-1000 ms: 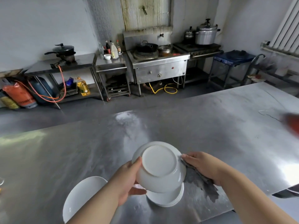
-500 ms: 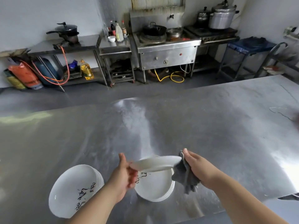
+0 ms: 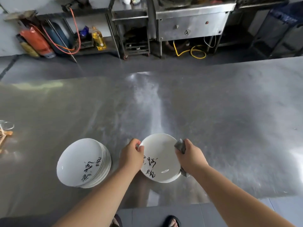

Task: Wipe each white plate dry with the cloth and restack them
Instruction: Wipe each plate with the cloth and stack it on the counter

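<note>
Plate (image 3: 161,154) now face-up; stack (image 3: 83,163) just beside.

Left hand (image 3: 131,154) covers the left rim of the plate (image 3: 161,154). Right hand (image 3: 191,157) hides most of the cloth (image 3: 180,145); only a grey fold above the knuckles and a scrap below the wrist show. Cannot tell whether more plates lie under this one. Stack (image 3: 83,163): count unclear, black script illegible. Glass (image 3: 6,126) cut by left edge. Stove (image 3: 193,22) top cut by upper edge. Feet (image 3: 171,222) cut at bottom edge.

Plate stack (image 3: 82,163) on steel table (image 3: 213,120)
</note>
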The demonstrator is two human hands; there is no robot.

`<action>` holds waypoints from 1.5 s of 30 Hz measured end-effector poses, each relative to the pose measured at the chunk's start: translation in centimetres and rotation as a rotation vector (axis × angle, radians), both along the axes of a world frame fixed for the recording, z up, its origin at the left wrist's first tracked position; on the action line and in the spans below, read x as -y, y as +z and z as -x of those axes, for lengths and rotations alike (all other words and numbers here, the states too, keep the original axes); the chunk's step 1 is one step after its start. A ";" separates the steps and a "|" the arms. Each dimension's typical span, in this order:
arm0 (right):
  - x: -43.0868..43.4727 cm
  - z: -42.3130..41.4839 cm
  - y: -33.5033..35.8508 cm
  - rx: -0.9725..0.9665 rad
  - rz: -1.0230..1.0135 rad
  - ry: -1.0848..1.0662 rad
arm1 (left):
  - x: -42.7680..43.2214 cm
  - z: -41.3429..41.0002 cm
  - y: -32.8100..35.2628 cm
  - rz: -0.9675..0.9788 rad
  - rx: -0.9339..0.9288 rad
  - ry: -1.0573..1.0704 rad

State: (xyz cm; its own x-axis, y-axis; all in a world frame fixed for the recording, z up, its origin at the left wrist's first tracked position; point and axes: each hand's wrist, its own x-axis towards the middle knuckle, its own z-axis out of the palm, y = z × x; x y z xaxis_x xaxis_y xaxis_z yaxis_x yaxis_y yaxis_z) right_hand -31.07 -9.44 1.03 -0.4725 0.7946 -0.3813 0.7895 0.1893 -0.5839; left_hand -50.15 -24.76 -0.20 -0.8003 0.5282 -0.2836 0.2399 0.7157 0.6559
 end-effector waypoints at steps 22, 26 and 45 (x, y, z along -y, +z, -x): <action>5.6 7.6 7.8 0.072 -0.243 0.106 | 7.9 9.8 5.5 -0.019 -0.159 0.006; 10.7 12.8 7.0 0.004 -0.057 0.200 | 14.9 14.3 5.1 0.022 -0.157 0.151; 21.3 22.0 1.3 0.007 -0.025 0.091 | 25.5 19.0 1.0 0.073 -0.058 0.066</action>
